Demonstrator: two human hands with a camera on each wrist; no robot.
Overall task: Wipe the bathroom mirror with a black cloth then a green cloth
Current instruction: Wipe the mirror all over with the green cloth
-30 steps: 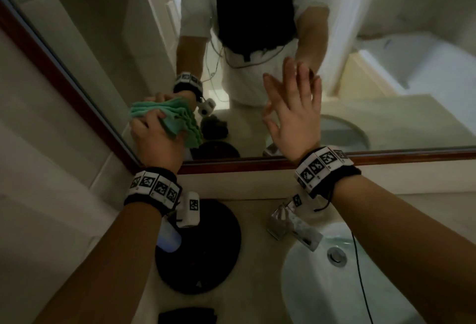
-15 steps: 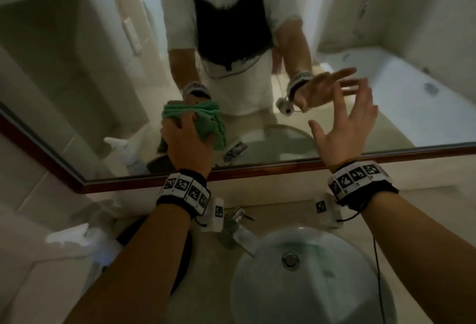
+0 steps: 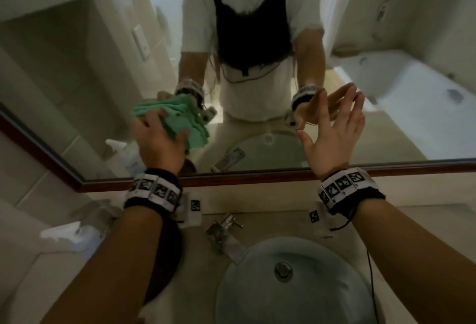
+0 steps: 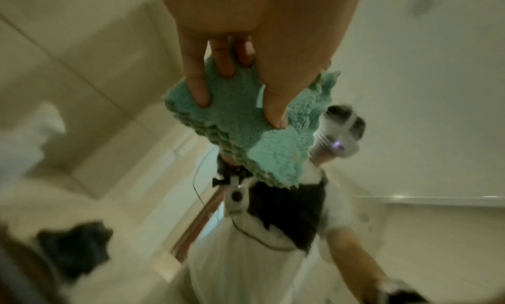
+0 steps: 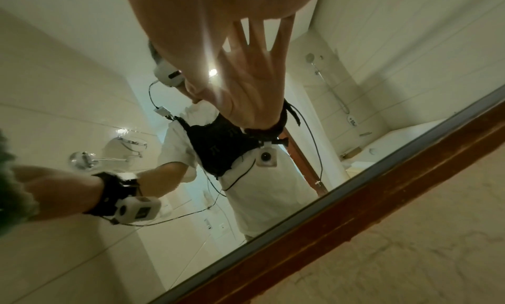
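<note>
Head view, from the left: a white spray bottle (image 3: 64, 232) lies at the counter's (image 3: 260, 214) left edge, partly blurred, and a dark round object (image 3: 167, 259) sits under the left forearm. Above it the left hand (image 3: 158, 140) grips one folded green cloth (image 3: 180, 120) against the lower left part of the mirror (image 3: 77, 66), just above the red-brown frame (image 3: 257, 178). Centre, one chrome faucet (image 3: 222, 231) stands behind one pale round sink (image 3: 291, 285). To the right, the right hand (image 3: 332, 135) is raised in front of the glass with fingers spread wide, holding nothing; whether its fingertips touch the glass cannot be told.

Left wrist view alone shows the grip: the fingers (image 4: 196, 86) and thumb dig into the fluffy green cloth (image 4: 243, 133), several folded layers showing at its edge. A dark blurred lump (image 4: 73, 244) sits low on the left there; it may be the black cloth, but that is unclear.

Right wrist view alone shows the open right hand (image 5: 218, 28) from the palm side above its own reflection, plus reflected things the head view lacks: one shower head and one wall-mounted round mirror on an arm. It also shows the frame (image 5: 355, 222) running diagonally.

Two wrists carry marker bands.
</note>
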